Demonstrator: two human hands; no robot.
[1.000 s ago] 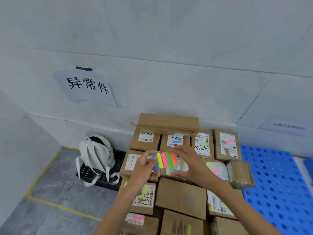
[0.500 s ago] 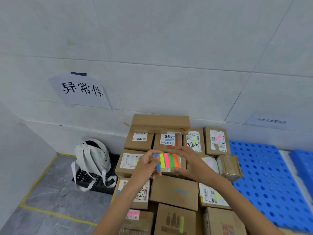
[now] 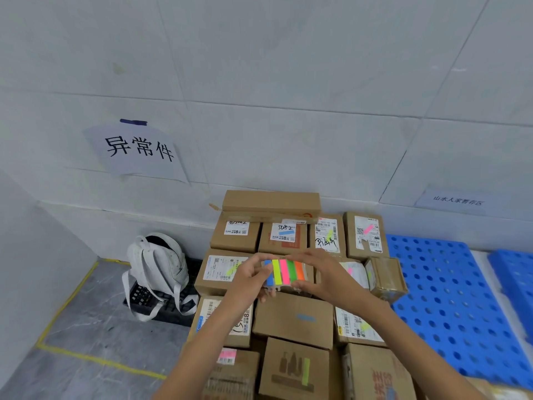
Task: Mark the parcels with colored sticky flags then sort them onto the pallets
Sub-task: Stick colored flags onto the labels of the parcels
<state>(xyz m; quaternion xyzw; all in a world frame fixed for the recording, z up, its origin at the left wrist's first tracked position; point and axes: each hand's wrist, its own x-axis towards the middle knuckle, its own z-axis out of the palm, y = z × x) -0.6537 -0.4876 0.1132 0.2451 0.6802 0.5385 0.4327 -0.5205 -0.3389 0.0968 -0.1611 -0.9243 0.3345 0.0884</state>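
A pad of sticky flags (image 3: 285,272) with blue, yellow, pink, green and orange strips is held up in front of me. My left hand (image 3: 250,280) grips its left edge. My right hand (image 3: 324,277) holds its right side, fingers curled over the top near the orange strip. Behind and below lies a pile of brown cardboard parcels (image 3: 292,320), several with coloured flags stuck on them. A blue perforated pallet (image 3: 450,301) lies to the right of the pile.
A white backpack (image 3: 157,269) sits on a black crate (image 3: 170,306) left of the parcels. A paper sign (image 3: 138,148) hangs on the white wall, a smaller label (image 3: 457,201) further right. Yellow floor tape (image 3: 67,301) outlines the grey floor at left.
The view has shifted slightly, so the pile and hands sit a little lower in frame. Both hands keep holding the flag pad; the right fingers have moved onto its upper right edge.
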